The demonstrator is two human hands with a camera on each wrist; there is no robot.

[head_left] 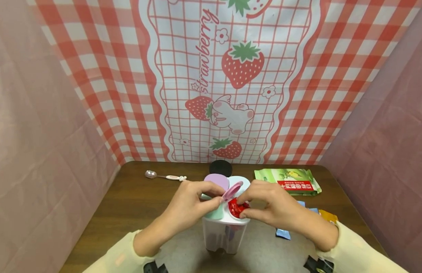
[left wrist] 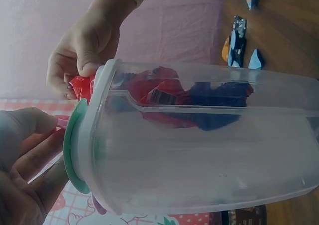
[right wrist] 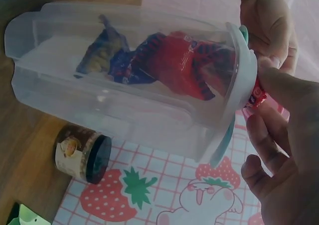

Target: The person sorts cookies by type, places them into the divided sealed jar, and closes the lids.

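A clear plastic storage container (head_left: 220, 239) stands upright on the table; its white top has several coloured flip lids. My left hand (head_left: 190, 203) pinches the raised pink lid (head_left: 233, 190) between thumb and finger. At the opening beneath it, my right hand (head_left: 273, 201) pinches a red wrapped packet (head_left: 236, 208), partly inside the mouth. Through the wall in the right wrist view, a red packet (right wrist: 177, 65) and dark blue packets (right wrist: 129, 65) show in one compartment. The green lid (left wrist: 75, 145) lies under my left fingers in the left wrist view.
Behind the container stands a jar (right wrist: 79, 153) with a black lid (head_left: 220, 167). A spoon (head_left: 166, 176) lies at the back left. To the right are a green snack bag (head_left: 287, 181), a blue packet (head_left: 283, 234) and an orange packet (head_left: 328, 216). Cloth walls enclose the table.
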